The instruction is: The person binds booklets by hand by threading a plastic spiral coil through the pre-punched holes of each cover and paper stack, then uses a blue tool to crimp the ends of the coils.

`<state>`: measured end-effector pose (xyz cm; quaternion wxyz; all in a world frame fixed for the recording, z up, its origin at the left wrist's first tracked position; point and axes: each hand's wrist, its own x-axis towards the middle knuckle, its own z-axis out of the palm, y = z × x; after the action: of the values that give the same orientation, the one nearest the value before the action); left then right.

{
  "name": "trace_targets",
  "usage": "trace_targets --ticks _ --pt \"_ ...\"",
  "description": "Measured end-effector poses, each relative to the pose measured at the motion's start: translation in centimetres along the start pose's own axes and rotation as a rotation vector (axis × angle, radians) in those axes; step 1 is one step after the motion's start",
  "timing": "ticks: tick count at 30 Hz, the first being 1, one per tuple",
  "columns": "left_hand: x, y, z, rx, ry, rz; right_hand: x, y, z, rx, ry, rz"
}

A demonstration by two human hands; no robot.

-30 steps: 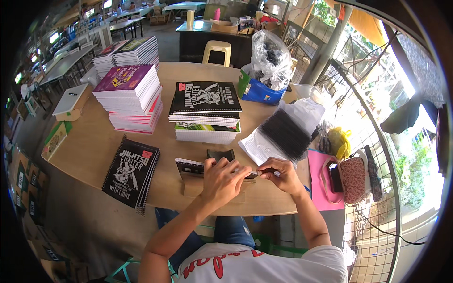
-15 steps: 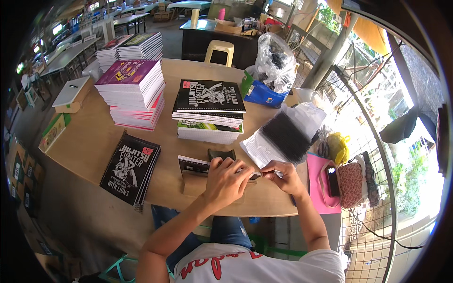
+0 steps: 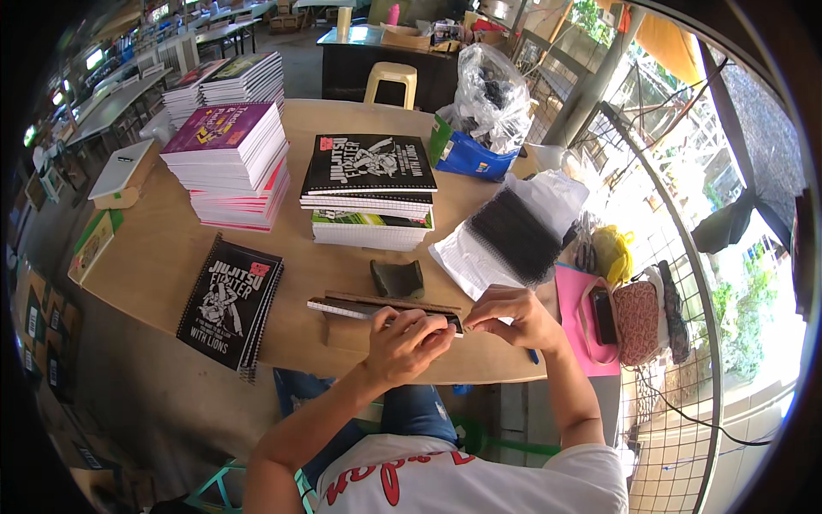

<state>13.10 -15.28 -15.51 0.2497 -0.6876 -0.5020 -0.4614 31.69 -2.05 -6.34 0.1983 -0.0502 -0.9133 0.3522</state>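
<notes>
My left hand (image 3: 409,347) grips a thin notebook (image 3: 342,309), its fingers bent over the dark cover near the right end. The notebook lies tilted with its white page edge showing, against a brown wooden strip (image 3: 390,300) and over a brown block (image 3: 342,335). Just off the notebook's right end is my right hand (image 3: 518,319), thumb and forefinger pinched together; whatever is between them is too small to make out. A dark curved piece (image 3: 396,280) sits just beyond the strip. To the left lie several black spiral-bound notebooks (image 3: 229,300), slightly fanned.
Behind stand a stack of notebooks (image 3: 370,167) and a taller purple-topped stack (image 3: 224,154). Black plastic coils (image 3: 518,236) rest on white wrapping at right, near a blue box (image 3: 475,158) with a clear bag. A pink folder (image 3: 582,300) and patterned pouch (image 3: 640,319) edge the table.
The notebook has tipped from standing with its dark cover showing to lying flatter, page edge visible. My right hand has moved slightly off its end. The view has shifted a little.
</notes>
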Motion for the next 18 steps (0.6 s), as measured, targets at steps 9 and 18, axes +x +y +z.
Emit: trace_targets --ticks 9,18 --pt "0.4 -0.3 -0.5 -0.005 -0.011 0.001 0.3 0.3 -0.4 0.022 -0.133 0.092" --pt "3.3 -0.4 -0.9 -0.132 -0.157 -0.195 -0.9 0.8 1.2 -0.311 -0.035 0.121"
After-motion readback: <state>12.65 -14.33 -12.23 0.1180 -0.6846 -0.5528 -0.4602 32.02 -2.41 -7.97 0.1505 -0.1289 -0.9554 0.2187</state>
